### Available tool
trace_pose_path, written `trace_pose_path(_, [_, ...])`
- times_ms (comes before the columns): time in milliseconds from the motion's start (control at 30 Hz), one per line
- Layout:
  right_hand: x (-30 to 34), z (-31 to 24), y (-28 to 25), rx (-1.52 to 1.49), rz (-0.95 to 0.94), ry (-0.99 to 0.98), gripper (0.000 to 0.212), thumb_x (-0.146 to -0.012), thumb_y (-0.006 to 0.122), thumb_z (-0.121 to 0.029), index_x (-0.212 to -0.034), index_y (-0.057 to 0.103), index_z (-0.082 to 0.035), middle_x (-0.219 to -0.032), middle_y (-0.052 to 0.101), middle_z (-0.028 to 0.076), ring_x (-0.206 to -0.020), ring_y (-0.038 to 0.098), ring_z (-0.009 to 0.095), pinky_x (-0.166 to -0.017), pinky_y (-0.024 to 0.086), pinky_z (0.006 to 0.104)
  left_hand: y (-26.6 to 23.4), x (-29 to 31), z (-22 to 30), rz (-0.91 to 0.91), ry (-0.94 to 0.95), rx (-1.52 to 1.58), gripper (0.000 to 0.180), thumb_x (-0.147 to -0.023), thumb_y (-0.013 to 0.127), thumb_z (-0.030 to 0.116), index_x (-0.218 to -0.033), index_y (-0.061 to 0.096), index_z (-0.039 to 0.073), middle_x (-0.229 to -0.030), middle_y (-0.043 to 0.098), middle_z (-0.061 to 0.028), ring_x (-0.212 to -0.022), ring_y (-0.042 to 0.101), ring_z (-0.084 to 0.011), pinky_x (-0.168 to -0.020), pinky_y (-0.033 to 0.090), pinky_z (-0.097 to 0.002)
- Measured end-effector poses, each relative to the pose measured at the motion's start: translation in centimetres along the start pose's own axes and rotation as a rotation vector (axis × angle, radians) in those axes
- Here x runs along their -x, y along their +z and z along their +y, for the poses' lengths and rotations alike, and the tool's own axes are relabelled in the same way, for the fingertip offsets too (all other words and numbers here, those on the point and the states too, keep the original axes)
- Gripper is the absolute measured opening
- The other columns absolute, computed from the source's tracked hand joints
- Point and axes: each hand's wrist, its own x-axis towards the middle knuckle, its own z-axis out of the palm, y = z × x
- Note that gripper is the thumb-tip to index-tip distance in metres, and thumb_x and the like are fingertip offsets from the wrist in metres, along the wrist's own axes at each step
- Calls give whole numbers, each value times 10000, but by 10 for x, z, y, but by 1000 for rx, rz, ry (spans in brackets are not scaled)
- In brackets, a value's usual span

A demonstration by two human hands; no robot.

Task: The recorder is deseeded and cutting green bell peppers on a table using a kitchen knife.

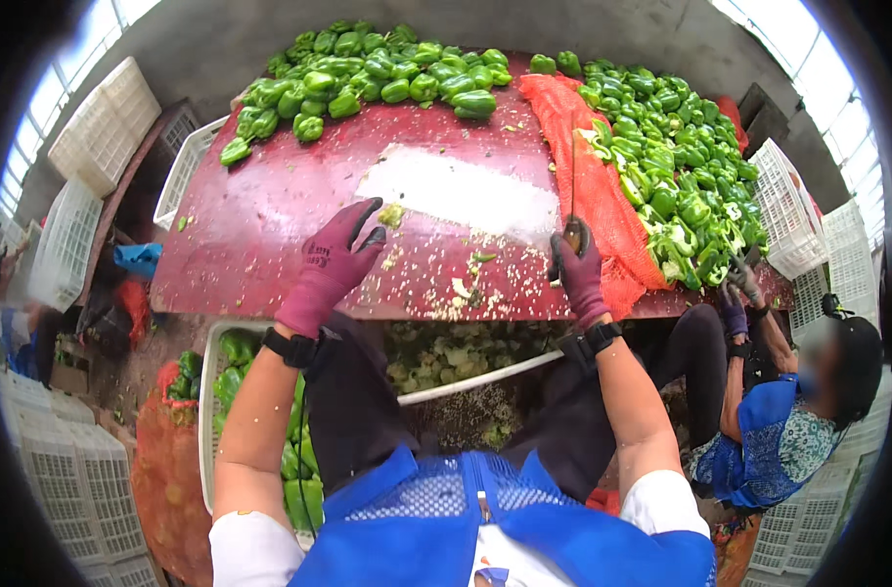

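Observation:
My left hand (334, 262), in a purple glove with dark fingertips, is over the red table (270, 225), its thumb and fingers apart with nothing between them. A pale green pepper core (391, 215) is just right of those fingers, apart from them; whether it lies on the table or is in the air I cannot tell. My right hand (578, 266), gloved alike, is closed around the handle of a knife (572, 176), whose thin blade points away from me. White seeds and pepper scraps (461, 287) are strewn between my hands.
Whole green peppers (368, 73) are heaped at the far side. Right of the orange mesh sack (593, 186) lies a pile of peppers (676, 147), some cut. A bin of cores (456, 357) sits below the table edge, a pepper crate (211, 411) at left. A co-worker (779, 421) works at right.

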Motion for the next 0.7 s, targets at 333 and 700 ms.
trace_pose_path(333, [-253, 24, 29, 453, -206, 70, 302, -812, 624, -302, -970, 603, -45, -661, 614, 67, -503, 589, 153, -469, 492, 315, 75, -131, -150, -347, -368, -446, 710, -834, 652, 490, -1389, 427, 107, -1409, 437, -176, -1280, 453, -349, -1048, 388, -406])
trace_pose_path(700, [-480, 125, 122, 240, -378, 382, 311, -815, 695, -330, -903, 604, -45, -699, 599, 56, -544, 597, 166, -432, 487, 326, 177, -274, -310, -122, -199, -469, 580, -907, 553, 437, -1347, 464, 70, -1388, 440, -187, -1272, 427, -362, -1068, 345, -425])
